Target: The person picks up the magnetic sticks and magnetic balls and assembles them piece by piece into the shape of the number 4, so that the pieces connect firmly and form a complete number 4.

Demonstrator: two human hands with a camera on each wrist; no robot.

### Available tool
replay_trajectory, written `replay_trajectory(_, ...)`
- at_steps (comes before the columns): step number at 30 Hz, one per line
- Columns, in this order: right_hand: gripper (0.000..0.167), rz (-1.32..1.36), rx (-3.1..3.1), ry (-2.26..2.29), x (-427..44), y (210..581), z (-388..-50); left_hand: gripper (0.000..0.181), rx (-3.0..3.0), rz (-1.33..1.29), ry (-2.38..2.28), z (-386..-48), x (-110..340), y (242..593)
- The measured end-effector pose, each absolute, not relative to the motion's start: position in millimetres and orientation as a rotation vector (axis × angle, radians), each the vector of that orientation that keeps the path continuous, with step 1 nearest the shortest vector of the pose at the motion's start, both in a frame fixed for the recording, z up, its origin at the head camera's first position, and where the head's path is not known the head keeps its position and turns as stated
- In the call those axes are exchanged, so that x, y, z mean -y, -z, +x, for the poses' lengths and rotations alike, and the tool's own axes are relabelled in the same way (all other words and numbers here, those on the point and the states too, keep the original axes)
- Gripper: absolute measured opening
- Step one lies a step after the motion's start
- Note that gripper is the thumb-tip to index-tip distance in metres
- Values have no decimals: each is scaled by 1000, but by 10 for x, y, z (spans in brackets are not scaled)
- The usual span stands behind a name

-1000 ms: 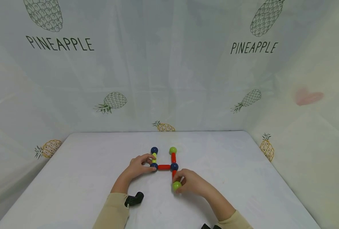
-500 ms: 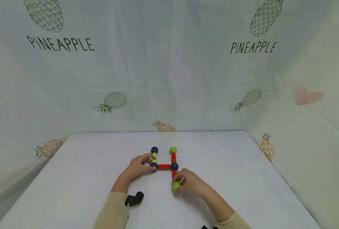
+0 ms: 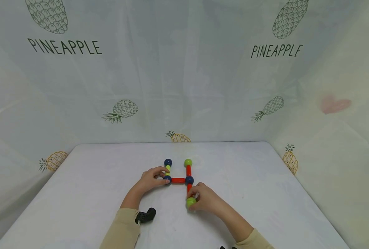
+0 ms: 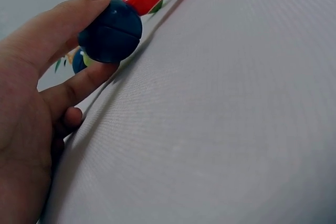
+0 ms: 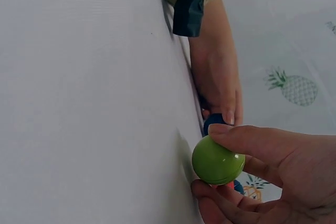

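A figure of balls joined by rods lies on the table. My left hand (image 3: 149, 179) pinches its near-left blue ball (image 4: 111, 32) between thumb and fingers. From that ball a yellow rod (image 3: 168, 170) runs back to another blue ball (image 3: 168, 162), and a red rod (image 3: 178, 180) runs right to the middle blue ball (image 3: 189, 180). Behind this one, a further red rod (image 3: 188, 170) ends in a green ball (image 3: 188, 162). My right hand (image 3: 204, 197) grips the near green ball (image 5: 216, 161), at the end of a red rod partly hidden by the fingers.
The white table (image 3: 78, 200) stretches to both sides of the figure. Behind it hangs a pale cloth (image 3: 184, 76) printed with pineapples. A black camera mount (image 3: 145, 215) sits on my left wrist.
The near green ball has shifted very slightly left with my right hand. My left hand keeps its hold on the blue ball, and the rest looks the same.
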State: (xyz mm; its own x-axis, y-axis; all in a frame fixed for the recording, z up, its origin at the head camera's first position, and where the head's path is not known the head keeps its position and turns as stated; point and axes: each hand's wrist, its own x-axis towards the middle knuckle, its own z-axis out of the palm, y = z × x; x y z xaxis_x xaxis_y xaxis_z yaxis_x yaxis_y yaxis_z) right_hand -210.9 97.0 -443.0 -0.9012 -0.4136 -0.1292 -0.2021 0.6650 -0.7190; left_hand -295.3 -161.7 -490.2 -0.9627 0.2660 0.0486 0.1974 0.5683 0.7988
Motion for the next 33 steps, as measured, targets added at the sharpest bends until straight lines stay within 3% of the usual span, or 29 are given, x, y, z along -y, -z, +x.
replay_trajectory(24, 34, -456, -2617, 1048, -926, 4441, -2107, 34, -2744, 423, -1309, -2923, 1607, 4858)
replay_trajectory(33, 36, -460, -2608, 1062, -981, 4395, -2103, 42, -2727, 450, -1293, -2919, 1634, 4856)
